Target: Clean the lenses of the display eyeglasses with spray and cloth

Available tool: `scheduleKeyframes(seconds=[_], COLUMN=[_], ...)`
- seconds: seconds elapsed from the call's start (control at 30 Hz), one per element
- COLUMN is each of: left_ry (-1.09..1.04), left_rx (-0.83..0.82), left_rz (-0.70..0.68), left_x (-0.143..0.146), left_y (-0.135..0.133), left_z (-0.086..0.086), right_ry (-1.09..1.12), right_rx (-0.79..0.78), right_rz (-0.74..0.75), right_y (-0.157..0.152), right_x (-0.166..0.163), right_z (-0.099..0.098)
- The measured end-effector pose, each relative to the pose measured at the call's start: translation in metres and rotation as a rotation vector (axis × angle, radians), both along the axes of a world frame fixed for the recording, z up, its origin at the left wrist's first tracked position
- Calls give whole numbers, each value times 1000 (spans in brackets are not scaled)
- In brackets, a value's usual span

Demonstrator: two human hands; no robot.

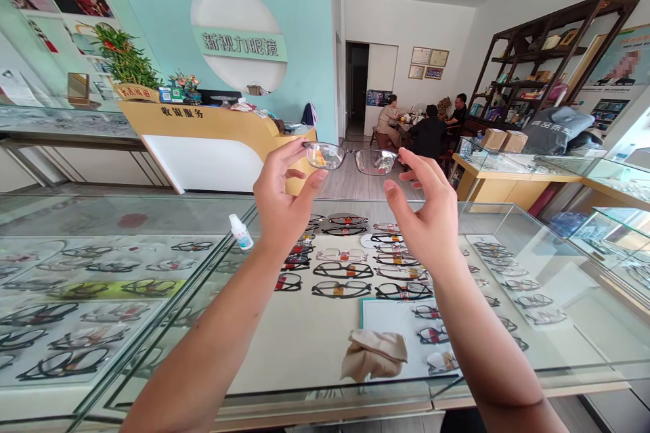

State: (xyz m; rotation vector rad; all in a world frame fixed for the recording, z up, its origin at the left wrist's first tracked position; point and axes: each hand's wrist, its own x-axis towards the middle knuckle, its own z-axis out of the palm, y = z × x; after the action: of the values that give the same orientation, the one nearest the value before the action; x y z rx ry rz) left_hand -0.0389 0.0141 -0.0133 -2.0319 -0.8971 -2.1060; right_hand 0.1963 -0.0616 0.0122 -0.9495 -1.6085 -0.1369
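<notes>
A pair of eyeglasses [350, 151] with a thin dark frame is held up above the glass showcase, lenses upright. My left hand [285, 191] grips its left end between fingers and thumb side. At the other end, the fingers of my right hand [426, 204] hold the frame near the hinge, the thumb apart below. A crumpled beige cloth [374, 354] lies on the glass top near the front edge. Left of my left forearm stands a small white spray bottle [240, 233] with a blue label.
Rows of eyeglasses [342, 270] lie inside the glass showcase [284, 358]. Another showcase section [91, 216] adjoins on the left. Beyond are a yellow and white counter [213, 155], several people [427, 132] seated at a table, a dark shelf [548, 57] and cardboard boxes [514, 141].
</notes>
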Motion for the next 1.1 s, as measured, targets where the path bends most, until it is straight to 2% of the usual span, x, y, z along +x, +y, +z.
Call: scheduleKeyframes(seconds=[0.17, 0.7, 0.97, 1.1], left_ry=[1, -15, 69, 99], left_rx=[35, 58, 207, 249], left_rz=[-2, 119, 207, 247], left_x=[1, 6, 11, 10], left_y=[0, -6, -18, -18], left_z=[-2, -4, 0, 0], right_ry=[8, 36, 102, 108], right_rx=[-17, -39, -167, -165], right_rz=[2, -7, -10, -3], right_y=[0, 7, 10, 10], right_x=[0, 0, -1, -1], right_z=[0, -2, -2, -3])
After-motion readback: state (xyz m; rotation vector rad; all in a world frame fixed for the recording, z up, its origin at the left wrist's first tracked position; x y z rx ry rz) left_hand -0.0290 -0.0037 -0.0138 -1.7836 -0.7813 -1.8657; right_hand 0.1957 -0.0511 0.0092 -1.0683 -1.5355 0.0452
